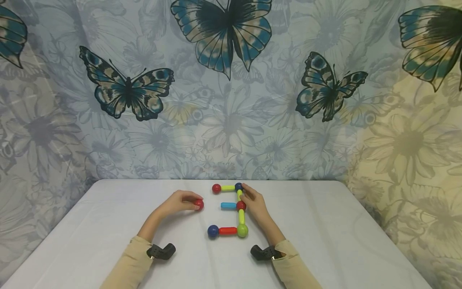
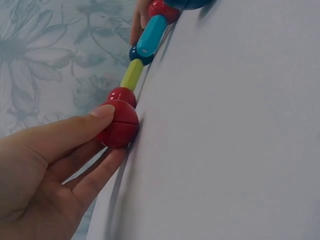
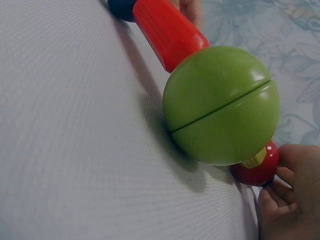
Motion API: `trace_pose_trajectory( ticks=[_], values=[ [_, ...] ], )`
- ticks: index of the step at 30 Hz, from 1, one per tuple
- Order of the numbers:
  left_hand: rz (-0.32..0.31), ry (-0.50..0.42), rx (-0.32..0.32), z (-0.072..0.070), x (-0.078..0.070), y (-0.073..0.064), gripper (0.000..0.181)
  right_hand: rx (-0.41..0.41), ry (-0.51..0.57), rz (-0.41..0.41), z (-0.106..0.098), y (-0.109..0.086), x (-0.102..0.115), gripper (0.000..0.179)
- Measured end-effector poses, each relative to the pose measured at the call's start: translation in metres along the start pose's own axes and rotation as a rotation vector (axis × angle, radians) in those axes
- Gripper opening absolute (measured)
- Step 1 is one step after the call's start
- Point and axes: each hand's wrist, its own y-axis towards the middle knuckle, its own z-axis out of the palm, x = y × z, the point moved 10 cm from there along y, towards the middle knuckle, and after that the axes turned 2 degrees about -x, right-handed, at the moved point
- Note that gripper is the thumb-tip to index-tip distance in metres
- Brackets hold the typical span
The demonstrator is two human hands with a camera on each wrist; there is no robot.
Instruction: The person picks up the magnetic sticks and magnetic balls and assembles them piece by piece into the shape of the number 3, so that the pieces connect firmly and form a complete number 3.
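My left hand (image 1: 179,201) pinches a loose red ball (image 2: 120,125) between thumb and fingers, just left of a figure of balls and rods lying on the table. My right hand (image 1: 257,202) grips the figure's right side, its fingers at the far dark blue ball (image 1: 238,186) and the thumb by a yellow-green rod (image 1: 240,195). Below it is the middle red ball (image 1: 241,206), with a light blue rod (image 1: 228,206) pointing left. Nearest me, a green ball (image 3: 222,107) joins a red rod (image 3: 167,32) ending in another dark blue ball (image 1: 213,231).
At the figure's far left end sits another red ball (image 1: 216,188), on a yellow-green rod (image 1: 227,188). A white cloth covers the table (image 1: 325,233). Behind it hangs a butterfly-print curtain (image 1: 231,132). Black wrist devices (image 1: 162,251) sit at both sleeves.
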Motion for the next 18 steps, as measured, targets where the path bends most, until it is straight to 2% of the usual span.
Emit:
trace_pose_trajectory(
  ticks=[18],
  values=[
    [-0.016,-0.06,-0.069,0.024,-0.016,0.01,0.033,0.004,-0.007,-0.003,0.0,0.0,0.001,0.049]
  ],
)
